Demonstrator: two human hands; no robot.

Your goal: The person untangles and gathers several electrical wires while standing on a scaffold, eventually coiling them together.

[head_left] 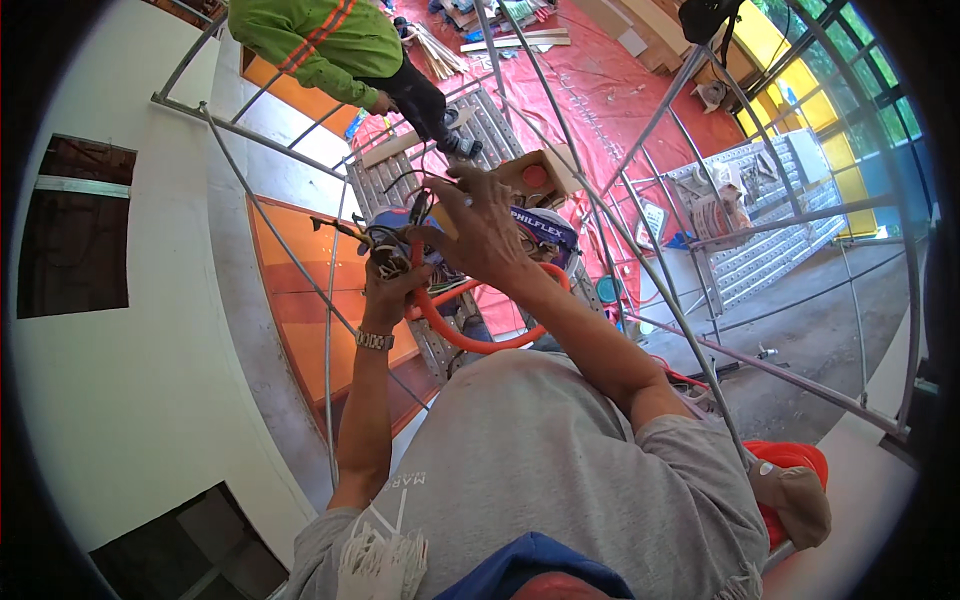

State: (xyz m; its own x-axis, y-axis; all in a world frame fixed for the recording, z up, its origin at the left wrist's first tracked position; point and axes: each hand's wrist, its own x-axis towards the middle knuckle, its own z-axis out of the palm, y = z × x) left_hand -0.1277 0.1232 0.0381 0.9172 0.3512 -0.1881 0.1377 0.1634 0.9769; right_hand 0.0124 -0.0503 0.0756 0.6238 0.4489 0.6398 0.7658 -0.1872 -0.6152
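My left hand (pixel 388 290), with a metal-band watch at the wrist, is closed around a bundle of thin wires (pixel 388 257) beside an orange corrugated flexible conduit (pixel 450 333). The conduit loops below both hands, toward my body. Just to the right, my right hand (pixel 478 228) has bent fingers around a black wire (pixel 405 178) that arcs above the bundle; its exact grip is partly hidden. Under my hands lies a blue and white package (pixel 545 230), partly covered. Behind it sits a brown cardboard box (pixel 530 178) with a red round mark.
Scaffold tubes (pixel 670 290) cross on both sides around a perforated metal platform (pixel 480 110). A person in a green jacket (pixel 330 45) stands on it at the far left. Another platform (pixel 780 250) with a bag lies right. Red sheeting (pixel 600 100) covers the floor below.
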